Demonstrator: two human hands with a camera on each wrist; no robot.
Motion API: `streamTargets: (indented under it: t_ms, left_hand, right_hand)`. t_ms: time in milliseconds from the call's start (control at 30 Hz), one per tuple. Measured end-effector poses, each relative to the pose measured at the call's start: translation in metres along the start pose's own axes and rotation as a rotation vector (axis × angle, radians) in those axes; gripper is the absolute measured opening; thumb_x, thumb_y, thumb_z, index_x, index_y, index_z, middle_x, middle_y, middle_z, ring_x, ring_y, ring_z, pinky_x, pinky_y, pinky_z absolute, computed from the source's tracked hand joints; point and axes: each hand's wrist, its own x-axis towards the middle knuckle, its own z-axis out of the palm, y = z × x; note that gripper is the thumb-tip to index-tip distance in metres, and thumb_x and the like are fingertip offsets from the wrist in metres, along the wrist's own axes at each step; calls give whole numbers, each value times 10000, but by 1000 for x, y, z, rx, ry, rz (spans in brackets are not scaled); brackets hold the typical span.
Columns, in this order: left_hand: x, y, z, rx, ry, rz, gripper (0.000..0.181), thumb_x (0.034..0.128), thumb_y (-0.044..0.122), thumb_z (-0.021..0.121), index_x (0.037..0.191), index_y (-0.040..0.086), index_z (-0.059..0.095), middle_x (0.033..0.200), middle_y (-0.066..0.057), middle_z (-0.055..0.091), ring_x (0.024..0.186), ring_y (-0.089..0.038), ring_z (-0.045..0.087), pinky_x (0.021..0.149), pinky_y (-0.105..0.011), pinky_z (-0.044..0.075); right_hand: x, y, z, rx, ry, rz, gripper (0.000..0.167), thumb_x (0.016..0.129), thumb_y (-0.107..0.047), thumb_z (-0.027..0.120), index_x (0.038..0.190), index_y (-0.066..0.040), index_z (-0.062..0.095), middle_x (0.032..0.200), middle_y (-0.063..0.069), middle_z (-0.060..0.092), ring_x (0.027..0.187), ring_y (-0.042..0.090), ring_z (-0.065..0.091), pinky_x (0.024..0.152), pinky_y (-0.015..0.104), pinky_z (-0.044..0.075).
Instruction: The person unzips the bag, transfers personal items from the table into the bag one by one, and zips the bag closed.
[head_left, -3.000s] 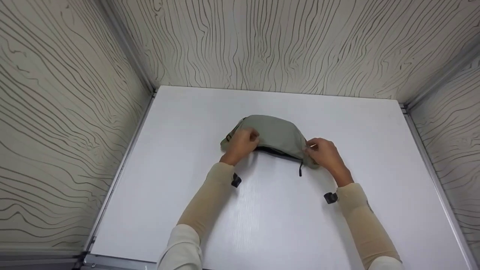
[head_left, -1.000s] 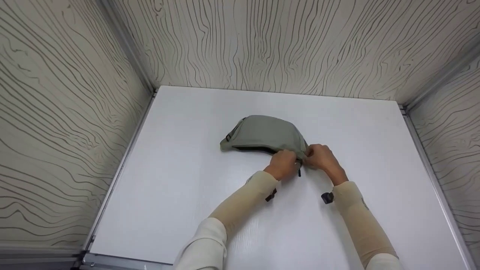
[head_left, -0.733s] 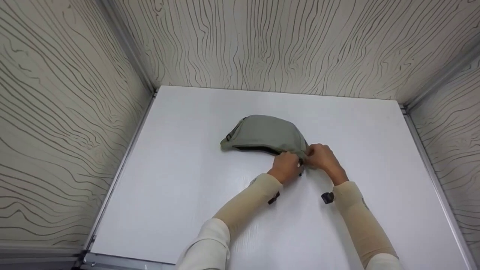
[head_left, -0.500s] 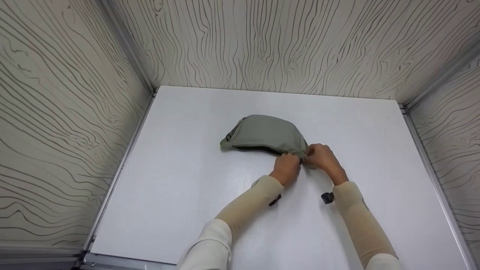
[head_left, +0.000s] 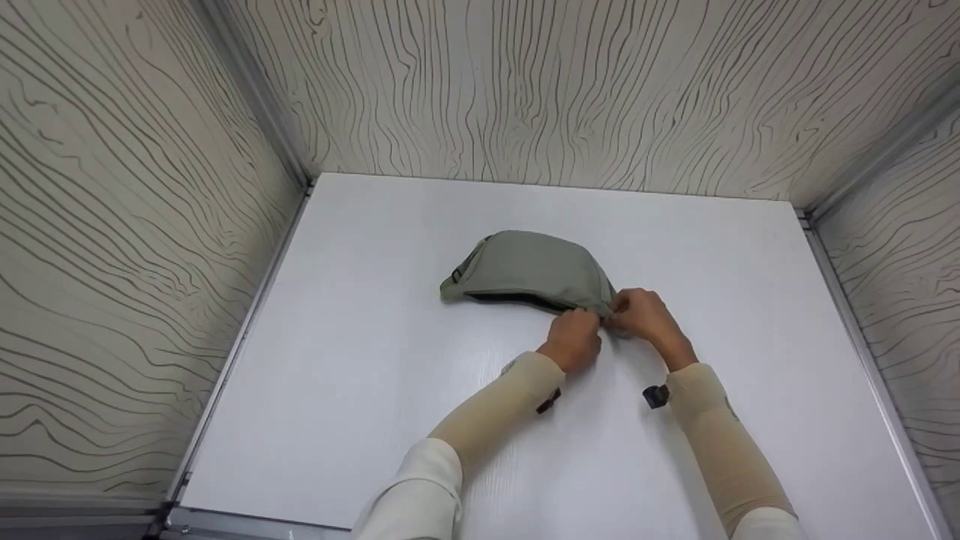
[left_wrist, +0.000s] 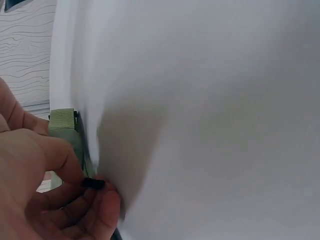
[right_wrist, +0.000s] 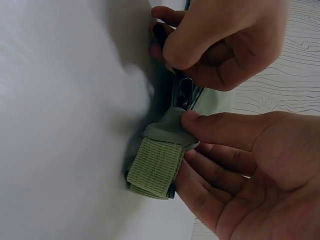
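Note:
A grey-green waist bag [head_left: 536, 262] lies on the white table, its front zipper gaping along the near edge with a dark inside. My left hand [head_left: 574, 339] is at the right end of that opening. In the left wrist view its thumb and fingers pinch the black zipper pull [left_wrist: 94, 183]. The right wrist view shows the metal zipper slider [right_wrist: 186, 90] close to the bag's end. My right hand [head_left: 643, 315] pinches the fabric end of the bag, beside the green webbing strap [right_wrist: 156, 167], between thumb and fingers.
The white table [head_left: 360, 360] extends around the bag on all sides. Wood-grain patterned panels [head_left: 525, 90] rise at the back, left and right, with metal rails at the corners.
My left hand has moved right from the bag's left part to the zipper pull and grips it. My right hand has shifted slightly down at the right end. The bag stays in place.

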Motion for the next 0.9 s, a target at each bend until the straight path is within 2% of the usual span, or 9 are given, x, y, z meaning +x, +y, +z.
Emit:
streamTargets:
  t_ms: [133, 367, 733, 900]
  left_hand:
    - [0, -1, -1, -30, -17, -7, 172, 1077, 245, 623, 1144, 113, 712, 1066, -31, 755, 977, -164, 748, 786, -323, 617]
    - [-1, -3, -3, -120, -38, -5, 176, 1110, 208, 572, 1160, 104, 706, 1103, -33, 750, 1011, -147, 743, 803, -289, 605]
    - [1, -5, 0, -144, -64, 19, 152, 1111, 186, 563, 1134, 90, 679, 1038, -42, 751, 944, -136, 746, 739, -261, 593]
    - [1, -4, 3, -148, -32, 32, 201, 1123, 234, 539, 1113, 92, 681, 1019, -46, 757, 935, -145, 751, 735, -280, 592]
  right_hand:
    - [1, 0, 0, 0, -3, -1, 247, 904, -159, 801, 1026, 50, 750, 984, 212, 760, 864, 294, 682, 767, 414, 545]
    - [0, 2, 0, -1, -6, 4, 241, 907, -150, 785, 1040, 47, 749, 1002, 215, 762, 870, 298, 687, 759, 404, 545]
    - [0, 1, -2, 18, -11, 6, 215, 913, -95, 750, 1060, 61, 747, 1016, 230, 761, 875, 304, 697, 728, 368, 545]
    - [-1, 1, -2, 11, -6, 12, 182, 918, -80, 733, 1044, 51, 746, 1023, 231, 763, 874, 303, 702, 715, 350, 535]
